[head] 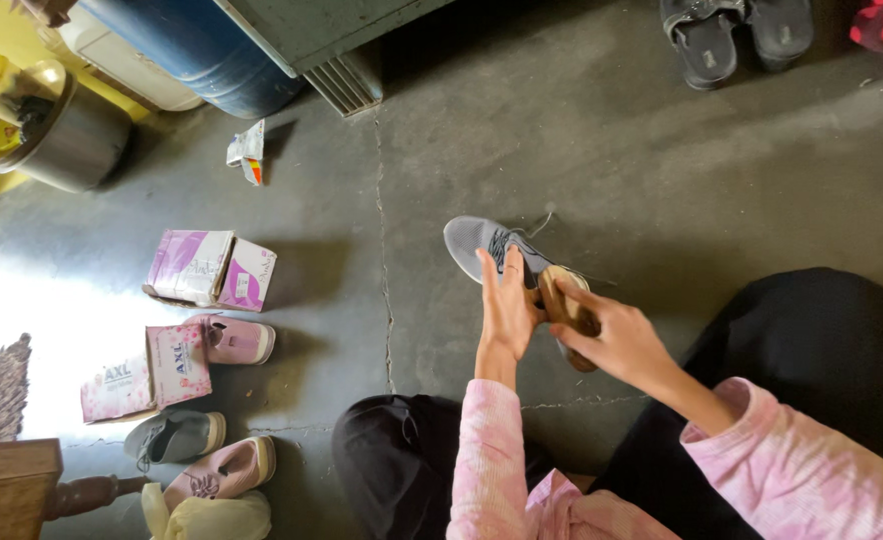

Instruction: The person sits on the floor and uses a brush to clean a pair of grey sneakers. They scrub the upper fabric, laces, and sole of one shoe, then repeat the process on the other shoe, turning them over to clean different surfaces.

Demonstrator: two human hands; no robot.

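Head view: a seated person in pink sleeves and dark trousers works over a cracked concrete floor (pixel 601 150).
Grey shoe (pixel 483 242): held off the floor between both hands, toe pointing away from the person, laces loose.
Left hand (pixel 506 305): against the near side of the grey shoe, fingers straight and pressed together, steadying it.
Right hand (pixel 616 340): just right of the grey shoe, fingers curled tight around a brown brush (pixel 566 300) laid on the shoe's heel end.
Sandals (pixel 736 35): dark pair, well beyond the grey shoe.
Pink boxes (pixel 211 268): well left of the grey shoe, with pink and grey shoes (pixel 231 340) beside them.
Metal pot (pixel 66 145): far left of the grey shoe.
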